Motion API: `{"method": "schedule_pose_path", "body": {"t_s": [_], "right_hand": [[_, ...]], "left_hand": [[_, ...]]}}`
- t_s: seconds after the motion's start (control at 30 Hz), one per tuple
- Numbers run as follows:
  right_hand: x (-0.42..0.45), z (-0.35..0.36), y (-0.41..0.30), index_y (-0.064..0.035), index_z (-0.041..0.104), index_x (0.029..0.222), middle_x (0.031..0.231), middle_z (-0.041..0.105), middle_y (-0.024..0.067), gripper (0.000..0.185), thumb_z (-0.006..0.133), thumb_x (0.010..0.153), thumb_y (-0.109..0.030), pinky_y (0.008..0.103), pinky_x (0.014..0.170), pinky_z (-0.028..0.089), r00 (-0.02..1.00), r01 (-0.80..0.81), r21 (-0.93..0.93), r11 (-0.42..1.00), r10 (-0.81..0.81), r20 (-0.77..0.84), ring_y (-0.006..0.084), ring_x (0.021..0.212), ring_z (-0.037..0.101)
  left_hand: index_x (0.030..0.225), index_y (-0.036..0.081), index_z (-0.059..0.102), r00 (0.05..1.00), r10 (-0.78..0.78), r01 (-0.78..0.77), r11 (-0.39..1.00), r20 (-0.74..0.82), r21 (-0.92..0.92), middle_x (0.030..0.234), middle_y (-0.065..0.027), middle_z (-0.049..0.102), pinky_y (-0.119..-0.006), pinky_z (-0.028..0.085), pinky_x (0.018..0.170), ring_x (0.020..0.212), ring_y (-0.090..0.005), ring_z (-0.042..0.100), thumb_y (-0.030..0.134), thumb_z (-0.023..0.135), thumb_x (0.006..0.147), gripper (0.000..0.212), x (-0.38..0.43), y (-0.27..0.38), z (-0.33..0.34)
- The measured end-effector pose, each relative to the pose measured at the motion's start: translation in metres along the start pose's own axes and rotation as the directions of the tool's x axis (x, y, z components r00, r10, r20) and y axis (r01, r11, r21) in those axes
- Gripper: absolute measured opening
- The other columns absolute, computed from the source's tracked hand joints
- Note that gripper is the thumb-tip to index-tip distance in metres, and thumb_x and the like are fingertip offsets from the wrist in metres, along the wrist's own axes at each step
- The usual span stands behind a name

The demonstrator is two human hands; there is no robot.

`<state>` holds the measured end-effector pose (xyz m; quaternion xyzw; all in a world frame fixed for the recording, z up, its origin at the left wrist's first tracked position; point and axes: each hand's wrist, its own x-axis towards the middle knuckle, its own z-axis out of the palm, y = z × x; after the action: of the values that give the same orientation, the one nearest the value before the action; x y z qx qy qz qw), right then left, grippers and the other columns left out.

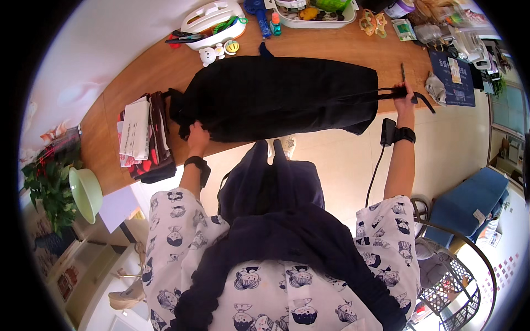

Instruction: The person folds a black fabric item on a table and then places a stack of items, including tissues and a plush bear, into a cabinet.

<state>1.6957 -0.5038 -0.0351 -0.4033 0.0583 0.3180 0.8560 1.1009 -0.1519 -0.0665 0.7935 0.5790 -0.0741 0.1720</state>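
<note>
A long piece of black fabric [281, 97], perhaps a garment, lies spread across the wooden table [120, 87]. At its lower left end my left hand [198, 135] grips the edge of the cloth. My right hand [403, 97] is off its right end, closed around black straps [385, 94] that run from the fabric; a loose end hangs out to the right of the hand. A thin pointed thing [403, 71] shows just above the right fingers; whether the hand holds it, I cannot tell.
Folded cloths [143, 136] are stacked at the left. Along the back stand a white caddy [215, 25], a small bottle [275, 24] and a white tray [314, 24]. A grey cloth [435, 87] and a dark blue mat [459, 78] lie at right. A green basin [86, 194] is beyond the left edge.
</note>
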Motion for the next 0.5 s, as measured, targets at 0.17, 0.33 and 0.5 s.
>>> {"method": "schedule_pose_path", "body": {"t_s": [0.17, 0.33, 0.5], "right_hand": [[0.008, -0.027, -0.004, 0.0016, 0.056, 0.083, 0.081, 0.060, 0.0106, 0.006, 0.053, 0.084, -0.004, 0.0334, 0.080, 0.048, 0.955, 0.063, -0.003, 0.998, -0.061, -0.289, 0.0236, 0.079, 0.058], [0.016, -0.002, -0.005, 0.0084, 0.054, 0.079, 0.073, 0.060, 0.0131, 0.013, 0.059, 0.067, 0.010, 0.0321, 0.056, 0.052, 0.764, 0.273, -0.429, 0.861, -0.466, -0.447, 0.0248, 0.060, 0.059], [-0.031, 0.127, 0.045, 0.0028, 0.052, 0.105, 0.083, 0.063, 0.0211, 0.035, 0.054, 0.084, -0.025, 0.0439, 0.063, 0.047, 0.559, 0.314, -0.919, -0.240, -0.735, 0.383, 0.0378, 0.072, 0.060]], "left_hand": [[0.104, 0.006, 0.049, 0.963, 0.190, -0.198, 0.980, -0.191, -0.020, 0.098, -0.0135, 0.048, -0.044, 0.044, 0.079, 0.094, -0.0343, 0.051, 0.005, 0.060, 0.070, 0.036, -0.017, -0.010, -0.005], [0.100, 0.007, 0.052, 0.868, 0.453, -0.450, 0.891, -0.205, 0.062, 0.098, -0.0112, 0.049, -0.041, 0.042, 0.080, 0.093, -0.0310, 0.049, 0.001, 0.059, 0.068, 0.033, -0.034, 0.019, -0.027], [0.101, 0.006, 0.052, 0.801, 0.513, -0.565, 0.818, -0.309, -0.107, 0.103, -0.0126, 0.049, -0.039, 0.040, 0.084, 0.097, -0.0313, 0.048, 0.002, 0.059, 0.070, 0.032, -0.038, 0.065, -0.042]]}}
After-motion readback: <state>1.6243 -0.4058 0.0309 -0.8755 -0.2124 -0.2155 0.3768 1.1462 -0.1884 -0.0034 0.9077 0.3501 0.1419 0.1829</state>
